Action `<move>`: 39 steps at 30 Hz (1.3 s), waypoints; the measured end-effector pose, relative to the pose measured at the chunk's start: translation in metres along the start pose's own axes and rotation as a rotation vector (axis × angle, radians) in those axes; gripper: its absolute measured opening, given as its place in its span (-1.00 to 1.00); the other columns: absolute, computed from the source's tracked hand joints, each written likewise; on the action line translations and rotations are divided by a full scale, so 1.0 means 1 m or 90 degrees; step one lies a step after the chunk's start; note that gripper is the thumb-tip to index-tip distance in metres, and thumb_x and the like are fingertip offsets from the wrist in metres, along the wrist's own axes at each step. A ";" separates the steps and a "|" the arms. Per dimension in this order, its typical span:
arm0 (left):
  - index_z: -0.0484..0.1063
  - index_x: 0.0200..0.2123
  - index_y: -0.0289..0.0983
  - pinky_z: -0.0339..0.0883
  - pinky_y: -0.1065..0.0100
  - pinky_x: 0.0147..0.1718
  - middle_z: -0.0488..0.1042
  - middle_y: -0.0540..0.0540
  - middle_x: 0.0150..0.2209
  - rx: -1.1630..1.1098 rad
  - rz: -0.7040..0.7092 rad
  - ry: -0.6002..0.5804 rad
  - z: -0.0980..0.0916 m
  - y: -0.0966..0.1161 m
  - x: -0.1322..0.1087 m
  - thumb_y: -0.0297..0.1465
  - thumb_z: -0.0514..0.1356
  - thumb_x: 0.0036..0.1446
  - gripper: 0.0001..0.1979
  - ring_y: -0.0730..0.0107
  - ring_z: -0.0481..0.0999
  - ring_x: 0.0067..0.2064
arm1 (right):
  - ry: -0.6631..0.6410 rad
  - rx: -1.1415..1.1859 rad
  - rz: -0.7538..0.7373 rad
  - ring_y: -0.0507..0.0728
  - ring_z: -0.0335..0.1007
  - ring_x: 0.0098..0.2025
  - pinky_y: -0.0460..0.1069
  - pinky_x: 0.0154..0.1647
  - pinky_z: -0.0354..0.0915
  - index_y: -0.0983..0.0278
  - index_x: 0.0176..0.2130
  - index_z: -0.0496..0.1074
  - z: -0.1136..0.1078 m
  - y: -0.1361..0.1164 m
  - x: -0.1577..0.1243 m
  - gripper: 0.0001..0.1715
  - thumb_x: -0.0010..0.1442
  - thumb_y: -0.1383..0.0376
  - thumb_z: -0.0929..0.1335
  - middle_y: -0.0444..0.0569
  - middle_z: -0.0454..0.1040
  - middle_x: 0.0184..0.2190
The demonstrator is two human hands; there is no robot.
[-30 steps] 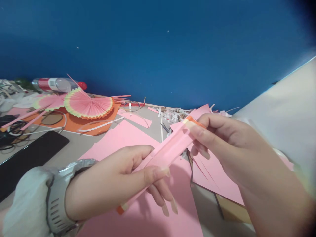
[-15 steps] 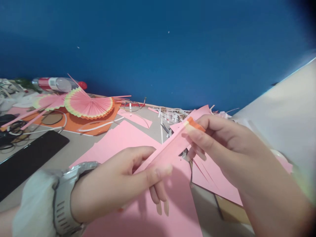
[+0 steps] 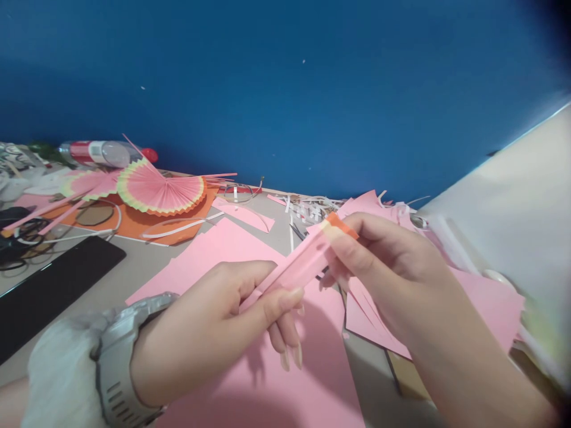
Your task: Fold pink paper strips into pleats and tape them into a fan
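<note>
Between both hands runs a folded strip of pink paper (image 3: 297, 266) with an orange and pale yellow end, tilted up to the right. My left hand (image 3: 232, 315) pinches its lower part between thumb and fingers; a grey watch circles that wrist. At the orange end, my right hand (image 3: 379, 255) grips the strip with thumb and forefinger. Beneath the hands lie large pink sheets (image 3: 321, 368) on the table. Part of the strip is hidden by the fingers.
Pleated pink paper fans (image 3: 165, 187) rest on orange paper (image 3: 134, 229) at the left, before a plastic bottle (image 3: 107, 153). A black phone-like slab (image 3: 62, 288) lies front left. White paper scraps (image 3: 312, 208) line the blue wall (image 3: 285, 101). More pink sheets (image 3: 486, 303) are at right.
My right hand has shifted a little left and down, with the strip's orange end in its grip. The left hand has barely moved and keeps its hold.
</note>
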State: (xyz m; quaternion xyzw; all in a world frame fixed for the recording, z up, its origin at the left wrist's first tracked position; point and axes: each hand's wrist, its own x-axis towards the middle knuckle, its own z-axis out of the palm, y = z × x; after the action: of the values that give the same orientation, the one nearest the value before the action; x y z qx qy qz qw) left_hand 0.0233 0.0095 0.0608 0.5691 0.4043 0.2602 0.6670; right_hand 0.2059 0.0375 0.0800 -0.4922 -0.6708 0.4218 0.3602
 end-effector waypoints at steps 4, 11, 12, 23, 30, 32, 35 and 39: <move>0.38 -0.40 -0.27 0.17 0.73 -0.74 0.52 0.03 -0.56 -0.040 -0.009 0.030 0.002 0.000 0.001 -0.28 0.09 0.20 -0.79 0.60 0.44 -0.57 | -0.114 0.192 0.028 -0.03 0.32 -0.50 -0.15 -0.49 0.31 0.24 -0.39 0.38 0.007 0.007 0.004 -0.82 0.11 0.18 0.39 -0.18 0.36 -0.54; 0.42 -0.42 -0.26 0.06 0.73 -0.79 0.54 0.03 -0.48 0.014 0.014 0.084 -0.001 0.000 0.005 -0.24 0.09 0.20 -0.75 0.58 0.51 -0.49 | -0.117 0.200 0.082 -0.07 0.30 -0.54 -0.17 -0.53 0.27 0.29 -0.43 0.34 0.016 0.005 0.003 -0.79 0.13 0.21 0.37 -0.19 0.37 -0.56; 0.42 -0.42 -0.26 0.11 0.72 -0.76 0.55 0.02 -0.47 0.018 0.008 0.078 -0.001 0.000 0.005 -0.27 0.10 0.19 -0.77 0.56 0.52 -0.47 | -0.097 0.160 0.071 -0.07 0.30 -0.54 -0.17 -0.53 0.26 0.29 -0.46 0.33 0.016 0.004 0.002 -0.78 0.14 0.22 0.37 -0.19 0.37 -0.57; 0.35 -0.36 -0.29 0.44 0.32 -0.36 0.56 -0.09 -0.44 -0.032 0.004 -0.064 -0.005 -0.007 0.006 -0.12 -0.03 0.23 -0.63 0.31 0.59 -0.38 | -0.015 -0.005 0.037 -0.04 0.26 -0.58 -0.14 -0.57 0.21 0.26 -0.52 0.25 0.007 0.000 0.001 -0.67 0.18 0.15 0.32 -0.18 0.33 -0.62; 0.37 -0.29 -0.29 0.45 0.34 -0.35 0.58 -0.10 -0.37 -0.105 -0.043 -0.063 -0.007 -0.006 0.007 -0.17 0.01 0.24 -0.69 0.33 0.60 -0.33 | -0.002 0.018 0.034 -0.05 0.23 -0.57 -0.14 -0.55 0.20 0.25 -0.49 0.29 0.005 0.003 0.001 -0.70 0.18 0.14 0.32 -0.20 0.32 -0.62; 0.36 -0.26 -0.30 0.46 0.31 -0.34 0.57 -0.12 -0.35 -0.124 -0.048 -0.056 -0.006 -0.006 0.007 -0.16 0.02 0.23 -0.69 0.30 0.60 -0.32 | 0.019 0.012 0.026 -0.04 0.24 -0.57 -0.14 -0.54 0.20 0.25 -0.50 0.29 0.004 0.003 0.002 -0.70 0.17 0.14 0.33 -0.19 0.31 -0.63; 0.34 -0.28 -0.30 0.46 0.31 -0.35 0.57 -0.12 -0.37 -0.111 -0.045 -0.047 -0.005 -0.006 0.007 -0.15 0.03 0.22 -0.68 0.30 0.60 -0.34 | 0.042 0.009 0.026 -0.04 0.25 -0.57 -0.14 -0.54 0.20 0.25 -0.51 0.29 0.004 0.003 0.002 -0.70 0.16 0.16 0.34 -0.20 0.31 -0.64; 0.31 -0.28 -0.28 0.45 0.43 -0.43 0.56 -0.09 -0.35 -0.064 -0.025 -0.035 -0.005 -0.005 0.006 -0.17 0.03 0.23 -0.72 0.35 0.59 -0.33 | 0.045 0.009 0.037 -0.05 0.26 -0.56 -0.15 -0.53 0.22 0.26 -0.51 0.30 0.003 0.003 0.003 -0.71 0.17 0.17 0.33 -0.20 0.32 -0.64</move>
State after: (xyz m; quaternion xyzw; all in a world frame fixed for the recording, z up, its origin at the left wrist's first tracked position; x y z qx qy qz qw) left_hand 0.0220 0.0164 0.0547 0.5336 0.3835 0.2515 0.7106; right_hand 0.2032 0.0397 0.0763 -0.5238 -0.6401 0.4188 0.3748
